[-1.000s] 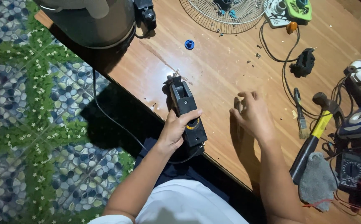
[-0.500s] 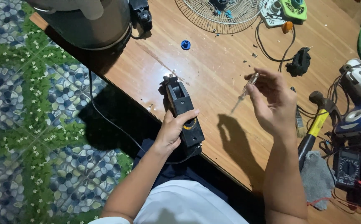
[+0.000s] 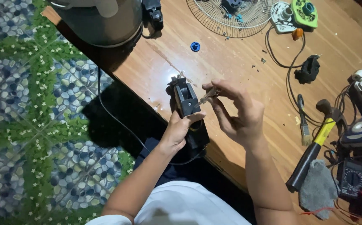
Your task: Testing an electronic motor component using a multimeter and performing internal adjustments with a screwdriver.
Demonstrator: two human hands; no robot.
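One view only, from a camera on the person's head, looking steeply down and slightly forward. The wooden counter (image 3: 247, 71) runs diagonally from upper left to lower right, with the tiled floor (image 3: 35, 125) filling the left side. It sits close: both forearms rise from the bottom edge, the hands near centre frame. No second view shares the scene.

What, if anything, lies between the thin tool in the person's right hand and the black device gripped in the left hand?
Nothing visible does. The thin tool in the right hand slants straight to the black device held by the left hand; its tip appears to reach the casing.
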